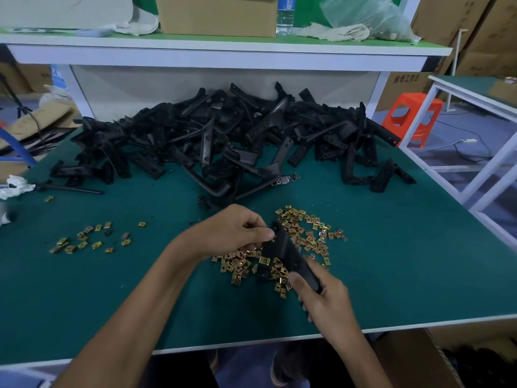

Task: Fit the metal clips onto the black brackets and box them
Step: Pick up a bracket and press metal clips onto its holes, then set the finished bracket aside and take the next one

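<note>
- The workbench [405, 270] in front of me: green mat top, white edge.
- Rear half: a large loose heap of black brackets [223, 135].
- Centre, near me: a dense pile of brass-coloured metal clips [312, 233].
- Left: a smaller scatter of clips [89, 239], well apart from the pile.
- Left edge: a crumpled white cloth [14, 186].

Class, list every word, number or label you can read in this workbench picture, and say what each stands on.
"工作台": ends a printed row on the cardboard box beyond the table's right side; the characters before it are too blurred.
Water bottle label: blue, too small to read.
Blue sheet at far left: partly hidden, unreadable.
Black brackets and metal clips: no readable marks.
</note>
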The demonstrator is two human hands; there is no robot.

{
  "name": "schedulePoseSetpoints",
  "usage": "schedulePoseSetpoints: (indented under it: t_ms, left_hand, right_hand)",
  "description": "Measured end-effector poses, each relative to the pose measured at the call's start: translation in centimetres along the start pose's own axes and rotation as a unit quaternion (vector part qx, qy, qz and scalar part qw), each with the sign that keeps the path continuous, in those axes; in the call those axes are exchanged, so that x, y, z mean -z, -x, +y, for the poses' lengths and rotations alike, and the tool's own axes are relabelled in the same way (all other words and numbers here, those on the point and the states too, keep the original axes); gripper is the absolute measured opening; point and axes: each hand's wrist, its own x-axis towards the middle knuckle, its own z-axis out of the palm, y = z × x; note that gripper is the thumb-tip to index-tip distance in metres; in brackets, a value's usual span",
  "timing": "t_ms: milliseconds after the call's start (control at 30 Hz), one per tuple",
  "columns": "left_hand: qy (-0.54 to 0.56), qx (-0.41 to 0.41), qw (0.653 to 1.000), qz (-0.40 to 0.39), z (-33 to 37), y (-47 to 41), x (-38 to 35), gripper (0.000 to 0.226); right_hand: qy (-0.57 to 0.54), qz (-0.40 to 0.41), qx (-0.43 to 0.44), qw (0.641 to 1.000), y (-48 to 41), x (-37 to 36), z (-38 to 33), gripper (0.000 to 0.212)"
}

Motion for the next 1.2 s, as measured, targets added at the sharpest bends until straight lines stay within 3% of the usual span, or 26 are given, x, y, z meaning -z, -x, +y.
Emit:
schedulePoseSetpoints:
  t_ms: [267,467,533,633,833,900,1000,1100,1200]
  left_hand:
    - [0.005,0.026,0.999,-0.03,-0.1,-1.0,-0.5,0.025]
    - [0.035,-0.004,0.997,0.068,-0.7,0.1,-3.2,0.024]
    - [-0.038,-0.027,0.993,0.105,-0.7,0.6,-4.7,0.024]
    - [-0.181,-0.059,0.961,0.201,-0.3,0.8,-6.5,0.027]
    - [-0.264,-0.114,0.914,0.288,0.7,0.7,-7.5,0.025]
    - [-0.273,-0.122,0.91,0.285,0.9,0.5,-7.5,0.026]
    - [-0.27,-0.152,0.92,0.241,1.4,0.4,-8.1,0.026]
    - [-0.266,-0.211,0.919,0.201,1.7,0.2,-9.8,0.025]
    - [-0.27,-0.253,0.917,0.152,2.6,-0.2,-13.1,0.018]
  right_hand:
    - [0.002,-0.007,-0.011,1.0,-0.1,0.1,0.2,0.024]
    - [-0.002,0.039,-0.015,0.999,0.2,-0.3,0.8,0.042]
    - [0.001,0.058,-0.016,0.998,0.4,-0.5,1.2,0.041]
    - [0.003,0.072,-0.015,0.997,0.5,-0.4,1.3,0.04]
    - [-0.108,0.044,-0.03,0.993,1.1,-0.3,0.1,0.029]
    - [-0.147,0.028,-0.043,0.988,2.0,0.1,-0.7,0.013]
    - [-0.206,0.026,-0.11,0.972,4.3,0.8,-1.0,0.026]
    - [-0.255,0.018,-0.189,0.948,7.7,1.7,-0.9,0.02]
    - [-0.267,0.053,-0.208,0.939,11.8,2.7,-0.1,0.02]
